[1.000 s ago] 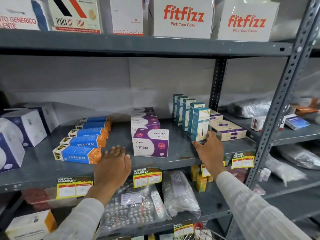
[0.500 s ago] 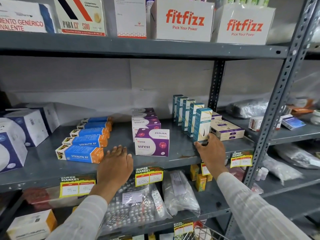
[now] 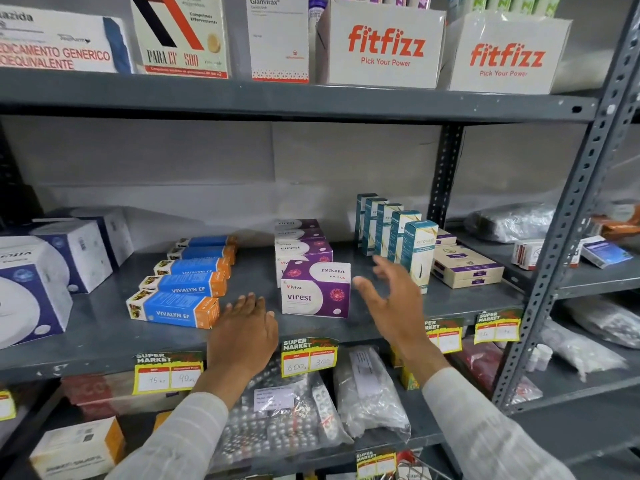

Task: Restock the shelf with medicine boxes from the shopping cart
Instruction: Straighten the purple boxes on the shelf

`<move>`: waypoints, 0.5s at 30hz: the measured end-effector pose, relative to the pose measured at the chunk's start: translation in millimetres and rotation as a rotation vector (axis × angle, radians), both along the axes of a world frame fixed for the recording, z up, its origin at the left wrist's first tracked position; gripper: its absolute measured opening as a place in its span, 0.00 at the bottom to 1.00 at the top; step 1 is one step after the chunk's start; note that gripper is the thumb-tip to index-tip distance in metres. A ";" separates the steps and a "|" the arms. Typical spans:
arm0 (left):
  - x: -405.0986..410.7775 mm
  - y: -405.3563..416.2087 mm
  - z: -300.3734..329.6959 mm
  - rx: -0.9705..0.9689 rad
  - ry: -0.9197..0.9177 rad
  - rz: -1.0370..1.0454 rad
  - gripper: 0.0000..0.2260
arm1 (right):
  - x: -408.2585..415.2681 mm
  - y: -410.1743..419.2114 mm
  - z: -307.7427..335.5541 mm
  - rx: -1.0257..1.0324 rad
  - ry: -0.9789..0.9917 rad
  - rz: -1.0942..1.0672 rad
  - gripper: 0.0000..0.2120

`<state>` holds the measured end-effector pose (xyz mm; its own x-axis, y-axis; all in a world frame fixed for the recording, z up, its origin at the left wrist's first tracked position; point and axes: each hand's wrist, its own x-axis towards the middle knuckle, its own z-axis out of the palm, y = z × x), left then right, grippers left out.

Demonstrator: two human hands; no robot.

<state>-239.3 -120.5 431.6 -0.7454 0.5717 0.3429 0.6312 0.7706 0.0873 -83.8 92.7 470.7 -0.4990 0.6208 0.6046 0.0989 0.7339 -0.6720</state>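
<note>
On the grey middle shelf (image 3: pixel 104 341) stand three rows of medicine boxes. Blue and orange Vivalyn EF boxes (image 3: pixel 175 310) lie at the left, purple and white Virest boxes (image 3: pixel 315 289) fill the middle, and tall teal boxes (image 3: pixel 417 251) stand upright at the right. My left hand (image 3: pixel 244 330) rests palm down on the shelf's front edge, between the Vivalyn and Virest rows, holding nothing. My right hand (image 3: pixel 391 296) hovers open with fingers spread, between the front Virest box and the front teal box, touching neither. A corner of the wire cart (image 3: pixel 415 469) shows at the bottom.
Low cream boxes (image 3: pixel 465 268) lie right of the teal row. Large white and blue boxes (image 3: pixel 52 265) crowd the left end. FitFizz cartons (image 3: pixel 384 46) sit on the shelf above. Bagged blister packs (image 3: pixel 277 420) fill the shelf below. A perforated upright post (image 3: pixel 561 258) stands at the right.
My right hand has let go of the front teal box and drawn back to the left, fingers spread. The left hand has stayed on the shelf edge.
</note>
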 end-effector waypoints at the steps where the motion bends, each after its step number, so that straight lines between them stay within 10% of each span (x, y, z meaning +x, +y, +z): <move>1: -0.4 -0.2 -0.1 0.004 -0.003 -0.001 0.32 | -6.9 -5.0 2.4 -0.078 -0.078 0.125 0.34; 15: 5.5 -1.5 4.5 0.003 -0.011 0.009 0.30 | -50.7 11.0 0.7 -0.282 -0.215 0.525 0.33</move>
<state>-233.8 -122.0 436.2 -0.7543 0.5639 0.3363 0.6233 0.7760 0.0967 -134.5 103.7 471.4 -0.8722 0.3816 0.3061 -0.0720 0.5188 -0.8519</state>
